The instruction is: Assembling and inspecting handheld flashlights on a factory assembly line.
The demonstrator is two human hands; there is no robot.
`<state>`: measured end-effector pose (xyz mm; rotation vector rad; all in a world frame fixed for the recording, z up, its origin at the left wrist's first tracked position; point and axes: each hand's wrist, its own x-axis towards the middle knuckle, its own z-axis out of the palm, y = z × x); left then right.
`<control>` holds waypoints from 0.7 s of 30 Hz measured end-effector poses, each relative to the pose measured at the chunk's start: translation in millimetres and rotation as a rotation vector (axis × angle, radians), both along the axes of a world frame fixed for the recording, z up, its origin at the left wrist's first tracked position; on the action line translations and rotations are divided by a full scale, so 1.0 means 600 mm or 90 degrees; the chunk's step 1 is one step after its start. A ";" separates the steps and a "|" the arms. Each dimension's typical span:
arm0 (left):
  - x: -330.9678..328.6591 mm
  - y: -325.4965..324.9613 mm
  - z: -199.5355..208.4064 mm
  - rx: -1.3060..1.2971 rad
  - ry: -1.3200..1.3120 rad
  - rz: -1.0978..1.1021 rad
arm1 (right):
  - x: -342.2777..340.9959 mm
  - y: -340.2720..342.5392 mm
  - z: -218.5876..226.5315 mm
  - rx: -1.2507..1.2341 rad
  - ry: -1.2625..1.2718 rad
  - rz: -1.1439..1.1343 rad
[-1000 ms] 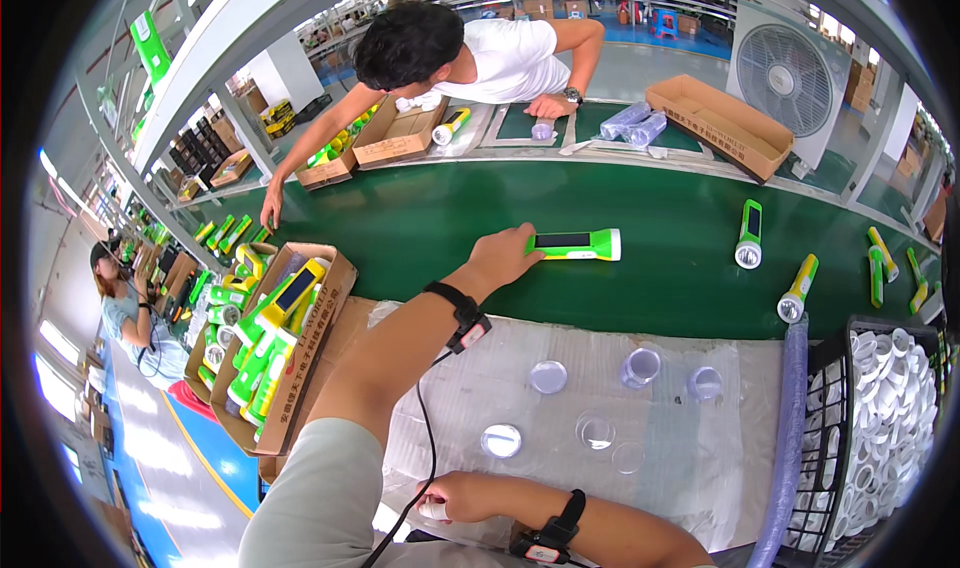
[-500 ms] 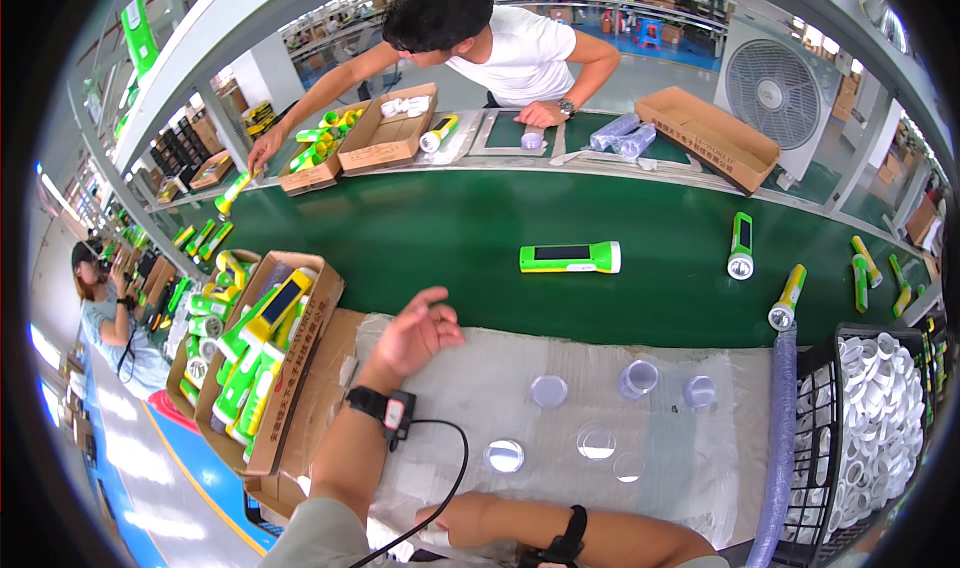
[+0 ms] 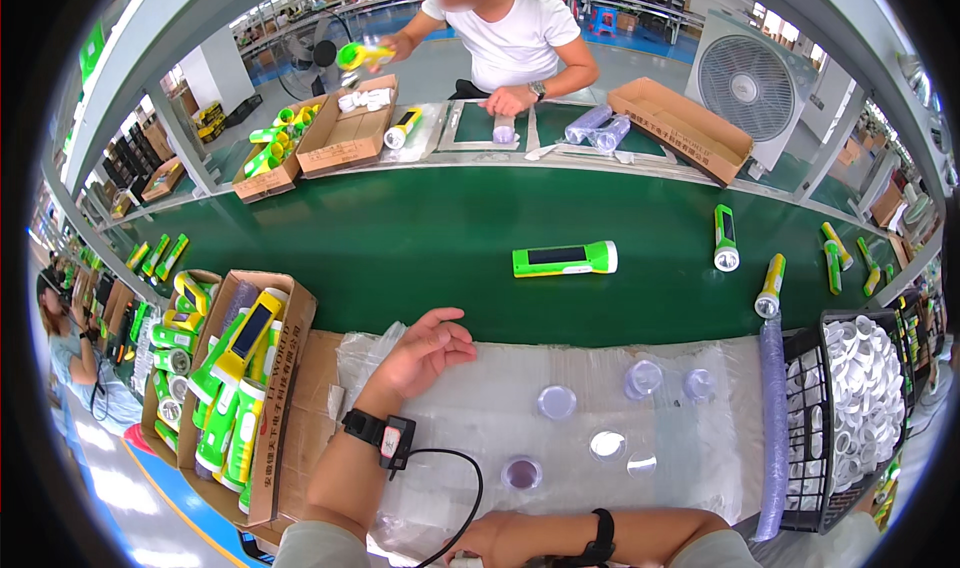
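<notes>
My left hand (image 3: 428, 353) hovers over the near edge of the green belt, empty, its fingers loosely bent and apart. Low at the bottom edge, my right hand (image 3: 482, 534) is curled; a small whitish bit shows under it, too cut off to name. Several clear round lenses (image 3: 557, 402) lie on the plastic-covered work surface (image 3: 450, 418) between my hands and the basket. Beyond my left hand, a green and white flashlight (image 3: 565, 259) lies on its side on the green belt (image 3: 420, 218). A cardboard box (image 3: 290, 398) of green and yellow flashlights stands left of my left forearm.
A black basket (image 3: 822, 408) of white rings stands at right, beside a long clear tube-shaped stack (image 3: 773, 428). More flashlights (image 3: 725, 238) lie on the belt's right. Across it, a co-worker (image 3: 520, 38) holds a flashlight (image 3: 362, 56) near open boxes (image 3: 350, 133). A large fan (image 3: 745, 83) stands behind.
The co-worker's arm has come back from the far left, and that hand now holds a flashlight up. My left hand has shifted slightly right and down. The whole view has tilted slightly.
</notes>
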<state>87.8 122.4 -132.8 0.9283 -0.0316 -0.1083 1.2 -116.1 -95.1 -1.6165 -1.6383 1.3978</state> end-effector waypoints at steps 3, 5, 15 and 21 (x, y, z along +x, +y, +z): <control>0.001 0.002 0.002 0.027 0.004 0.000 | -0.007 0.005 -0.013 0.012 -0.014 0.006; -0.003 0.003 0.012 0.048 0.014 0.006 | -0.017 0.008 -0.014 0.024 -0.033 0.009; 0.009 -0.069 0.042 0.667 -0.019 -0.022 | -0.013 -0.014 -0.046 0.112 -0.035 0.005; 0.030 -0.167 0.122 0.937 0.010 -0.069 | -0.011 -0.025 -0.037 0.136 0.041 0.005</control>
